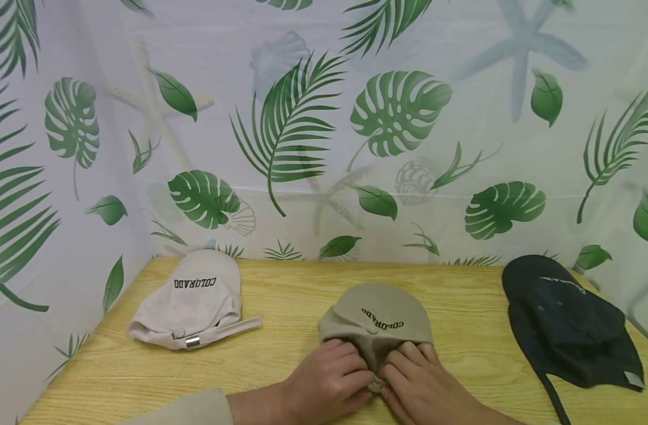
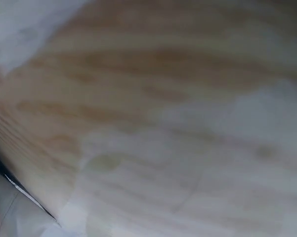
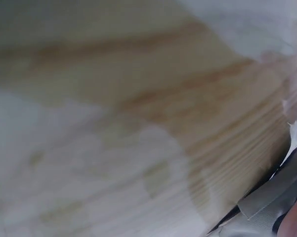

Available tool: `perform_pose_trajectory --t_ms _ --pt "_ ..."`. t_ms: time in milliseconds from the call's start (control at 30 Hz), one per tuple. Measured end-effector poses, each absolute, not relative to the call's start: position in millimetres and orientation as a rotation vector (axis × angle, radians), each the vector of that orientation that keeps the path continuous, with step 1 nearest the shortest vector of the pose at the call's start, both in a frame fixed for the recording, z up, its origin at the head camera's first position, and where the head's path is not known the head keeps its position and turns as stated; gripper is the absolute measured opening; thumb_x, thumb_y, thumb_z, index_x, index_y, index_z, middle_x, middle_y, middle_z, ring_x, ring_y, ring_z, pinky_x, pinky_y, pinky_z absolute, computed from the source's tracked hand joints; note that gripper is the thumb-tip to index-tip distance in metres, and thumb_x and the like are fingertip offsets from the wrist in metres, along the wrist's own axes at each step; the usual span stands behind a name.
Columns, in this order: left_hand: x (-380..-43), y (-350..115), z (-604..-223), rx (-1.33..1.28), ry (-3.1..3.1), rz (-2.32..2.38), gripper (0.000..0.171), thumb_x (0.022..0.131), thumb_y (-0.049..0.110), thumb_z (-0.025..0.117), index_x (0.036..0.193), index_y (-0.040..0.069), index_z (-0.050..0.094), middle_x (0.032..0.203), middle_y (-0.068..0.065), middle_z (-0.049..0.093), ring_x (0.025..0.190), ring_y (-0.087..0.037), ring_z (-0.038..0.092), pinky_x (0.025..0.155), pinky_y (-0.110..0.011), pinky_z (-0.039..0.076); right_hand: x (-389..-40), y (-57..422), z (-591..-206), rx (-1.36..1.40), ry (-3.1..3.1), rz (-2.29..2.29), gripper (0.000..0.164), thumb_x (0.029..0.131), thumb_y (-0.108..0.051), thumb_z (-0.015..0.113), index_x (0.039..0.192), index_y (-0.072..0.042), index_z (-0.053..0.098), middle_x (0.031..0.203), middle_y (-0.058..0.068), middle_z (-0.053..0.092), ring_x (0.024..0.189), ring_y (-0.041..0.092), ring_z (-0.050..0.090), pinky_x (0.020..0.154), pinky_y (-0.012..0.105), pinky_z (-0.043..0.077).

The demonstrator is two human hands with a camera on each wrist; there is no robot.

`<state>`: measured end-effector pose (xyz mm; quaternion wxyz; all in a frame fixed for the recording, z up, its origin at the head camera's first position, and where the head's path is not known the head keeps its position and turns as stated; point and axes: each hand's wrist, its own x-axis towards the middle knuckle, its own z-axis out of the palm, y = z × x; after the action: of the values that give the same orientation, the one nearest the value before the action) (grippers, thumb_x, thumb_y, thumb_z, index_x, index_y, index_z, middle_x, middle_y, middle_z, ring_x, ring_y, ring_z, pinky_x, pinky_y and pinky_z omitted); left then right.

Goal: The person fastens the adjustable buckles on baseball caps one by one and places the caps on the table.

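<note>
The left hand [image 1: 329, 375] and right hand [image 1: 422, 378] grip the near edge of the tan cap [image 1: 388, 304], fingers curled in, at the table's [image 1: 281, 295] near middle. Even, gentle pressure from both sides would probably keep the cloth from bunching. The tabletop is pale wood-grain, backed and flanked on the left by a leaf-print sheet [image 1: 441, 35].

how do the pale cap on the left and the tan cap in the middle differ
Colour: the pale cap is pinkish white, the tan cap khaki. State: the pale cap lies untouched, while the left hand and right hand hold the tan cap. Both read COLORADO.
</note>
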<state>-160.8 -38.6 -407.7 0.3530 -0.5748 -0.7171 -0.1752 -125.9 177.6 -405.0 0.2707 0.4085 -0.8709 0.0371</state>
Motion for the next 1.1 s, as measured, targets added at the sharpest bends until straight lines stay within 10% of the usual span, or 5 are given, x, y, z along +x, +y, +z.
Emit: perform_pose_trajectory --t_ms 267,533,1100 --pt "-160.9 -37.9 -403.3 -1.412 -1.663 -0.457 0.013 0.086 0.020 0.065 0.097 0.016 0.068 0.102 0.000 0.063 0.098 -0.015 0.055 0.086 -0.028 0.040 -128.0 180.3 -404.6 1.110 -2.338 0.081 0.023 0.082 -0.031 0.066 0.103 -0.024 0.062 0.097 -0.009 0.058 0.091 0.011 0.047 0.079 0.034 0.034" --pt "-160.2 -39.8 -405.9 -1.238 -1.990 -0.383 0.058 0.086 0.022 0.060 0.140 0.013 0.041 0.144 -0.007 0.039 0.132 -0.023 0.039 0.107 -0.040 0.031 -128.3 179.9 -402.7 1.154 -2.313 0.128 0.024 0.075 -0.024 0.072 0.098 -0.022 0.066 0.097 -0.010 0.062 0.091 0.009 0.055 0.078 0.033 0.046" --pt "-162.2 -43.4 -418.6 -1.395 -2.164 -0.303 0.025 0.094 0.036 0.051 0.115 0.026 0.060 0.106 0.010 0.061 0.106 -0.008 0.055 0.093 -0.029 0.041 -120.0 207.8 -401.1 1.094 -2.283 0.253 0.008 0.076 -0.019 0.068 0.081 -0.024 0.063 0.084 -0.014 0.052 0.071 0.000 0.045 0.064 0.017 0.039"
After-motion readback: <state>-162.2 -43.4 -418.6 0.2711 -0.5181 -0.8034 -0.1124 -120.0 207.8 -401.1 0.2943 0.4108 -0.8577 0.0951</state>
